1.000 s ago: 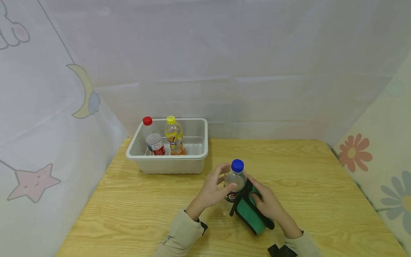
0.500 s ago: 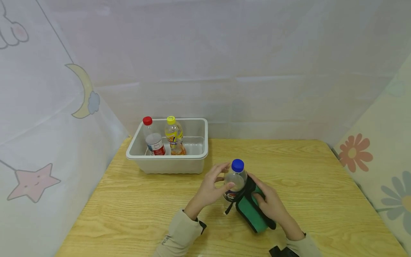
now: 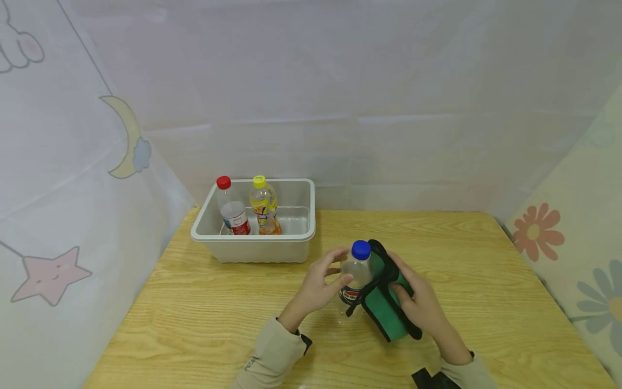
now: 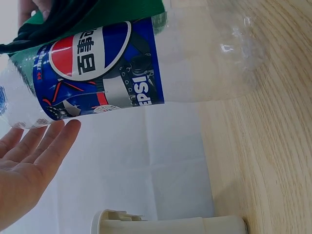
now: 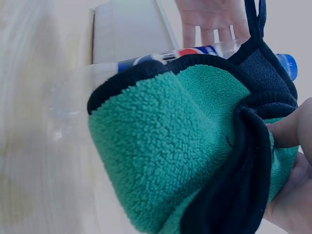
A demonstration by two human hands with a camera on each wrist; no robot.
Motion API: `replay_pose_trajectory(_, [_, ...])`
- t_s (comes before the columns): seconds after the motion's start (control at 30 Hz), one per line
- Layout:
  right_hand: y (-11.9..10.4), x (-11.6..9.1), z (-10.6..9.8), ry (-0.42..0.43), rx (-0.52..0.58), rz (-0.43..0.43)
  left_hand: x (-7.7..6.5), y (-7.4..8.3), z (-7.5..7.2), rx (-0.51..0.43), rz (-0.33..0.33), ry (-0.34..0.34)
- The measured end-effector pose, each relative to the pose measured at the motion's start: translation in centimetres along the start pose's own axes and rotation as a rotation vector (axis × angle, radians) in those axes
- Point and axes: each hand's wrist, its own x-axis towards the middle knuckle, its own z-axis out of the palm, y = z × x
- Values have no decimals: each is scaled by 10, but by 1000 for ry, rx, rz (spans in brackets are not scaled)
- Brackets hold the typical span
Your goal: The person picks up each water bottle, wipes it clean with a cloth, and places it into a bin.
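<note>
A clear plastic Pepsi bottle [image 3: 353,275] with a blue cap stands upright on the table; its dark blue label [image 4: 97,73] shows up close in the left wrist view. My left hand [image 3: 319,283] holds it from the left, thumb in front and fingers on the far side near the shoulder. A folded green fleecy cloth [image 5: 161,141] with black edging and a hanging loop is in my right hand [image 3: 423,302], pinched between thumb and fingers. In the head view the cloth lies against the bottle's right side, with its black loop across the label.
Behind and left stands a white plastic bin [image 3: 262,251]. Inside are a red-capped bottle [image 3: 235,213] and a yellow-capped bottle [image 3: 264,208], both upright. The wooden table [image 3: 461,254] reaches to a white cloth backdrop [image 3: 389,135].
My right hand has moved up and slightly right with the cloth, whose top edge now rises beside the bottle's cap. The left hand and bottle have barely moved.
</note>
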Motion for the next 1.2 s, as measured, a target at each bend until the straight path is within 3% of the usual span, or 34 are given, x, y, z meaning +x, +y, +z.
replay_pose_trajectory(0.53, [-14, 8, -6, 86, -11, -28, 0, 0, 0, 20, 9, 10])
replay_pose_trajectory(0.77, [-14, 8, -4, 62, 10, 0, -1, 1, 0, 26, 7, 26])
replay_pose_trajectory(1.2, [-11, 7, -1, -19, 8, -38, -2, 0, 0, 2, -12, 14])
